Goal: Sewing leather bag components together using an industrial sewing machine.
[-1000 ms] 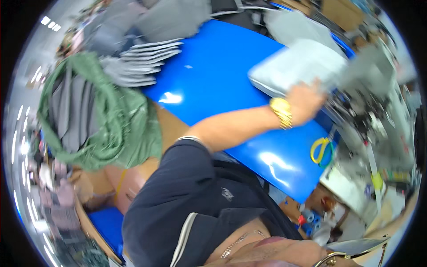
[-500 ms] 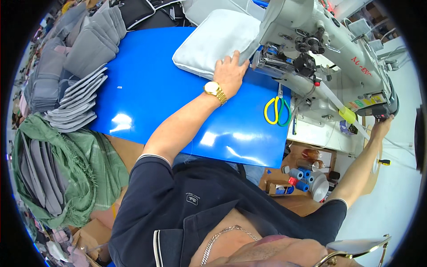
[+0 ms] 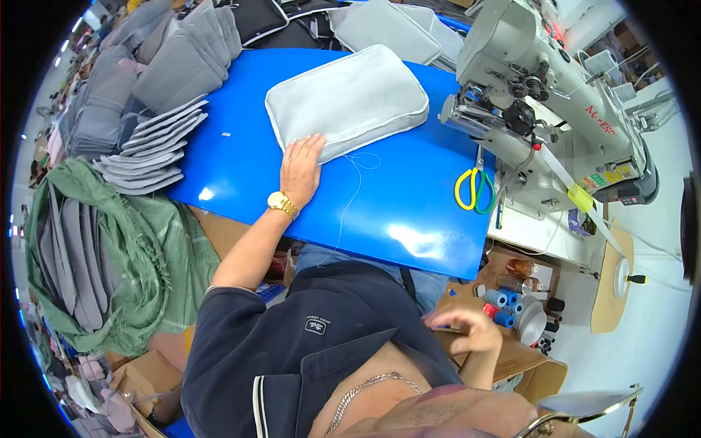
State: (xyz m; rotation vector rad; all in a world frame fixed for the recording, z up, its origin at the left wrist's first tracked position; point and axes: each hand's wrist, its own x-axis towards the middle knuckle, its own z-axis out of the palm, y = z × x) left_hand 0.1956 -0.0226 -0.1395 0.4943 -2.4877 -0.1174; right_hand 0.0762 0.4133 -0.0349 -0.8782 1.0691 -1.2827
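Observation:
A pale grey, padded, rounded-corner cloth case [image 3: 350, 102] lies flat on the blue table sheet [image 3: 248, 153]. My left hand [image 3: 300, 171] rests at its near left edge, fingers stretched flat over the top; the thumb is not clearly visible. A loose thread [image 3: 353, 193] trails from the case's near side toward my lap. My right hand [image 3: 473, 334] is in the air by my chest, fingers loosely bent and apart, with nothing in it. Scissors [image 3: 475, 190] with yellow and green handles lie right of the case, beside the sewing machine [image 3: 577, 117].
Grey fabric panels [image 3: 157, 150] are stacked at the left, above a green cloth bundle [image 3: 157, 248] holding more panels. Black and pale grey pieces [image 3: 387, 33] lie at the back. Below the machine sit blue thread spools [image 3: 504, 299] and an open cardboard box [image 3: 537, 372].
The case has slid left and turned, away from the machine, with my left hand moving left along with it. My right hand has left the machine's right end and come to my chest.

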